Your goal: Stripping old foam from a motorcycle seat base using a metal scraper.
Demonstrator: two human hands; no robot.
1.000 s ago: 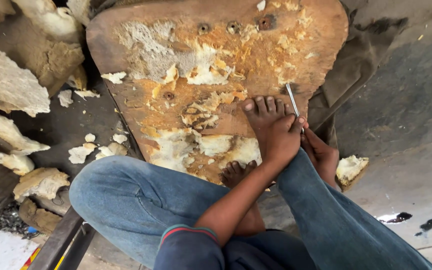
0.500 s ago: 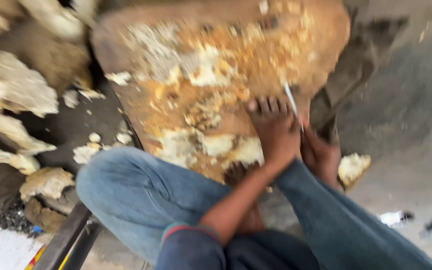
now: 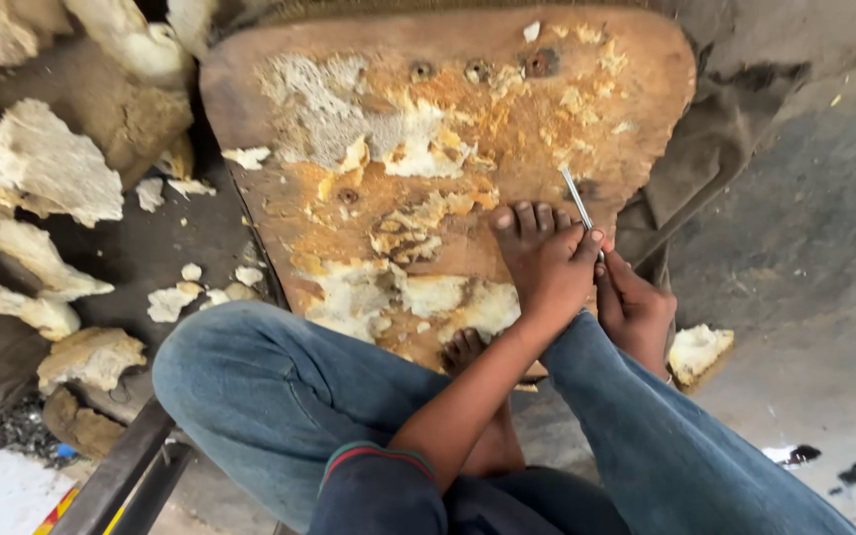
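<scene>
A thin metal blade lies low over a worn wooden board, near the board's right edge. Its long axis runs from about five o'clock to eleven o'clock, with the free tip pointing up and left toward eleven and the near end disappearing into the fingers below.

The right hand is closed around that near end, fingers curled and thumb pressed in, just at four o'clock of the blade. A bare foot rests flat on the board, toes pointing to twelve o'clock, touching the right hand on its left side. The left forearm runs up from six o'clock and ends behind this foot; the left hand itself is hidden there, so I cannot tell whether it is open or closed.

The board carries patches of pale yellow foam stuck over orange glue stains, plus a few bolt holes near its top edge. Both legs wear blue jeans, bent at the lower part of the view. Torn foam chunks lie on the ground at nine o'clock, and one smaller foam piece sits at three o'clock of the right hand. A dark metal bar crosses the corner at seven o'clock.
</scene>
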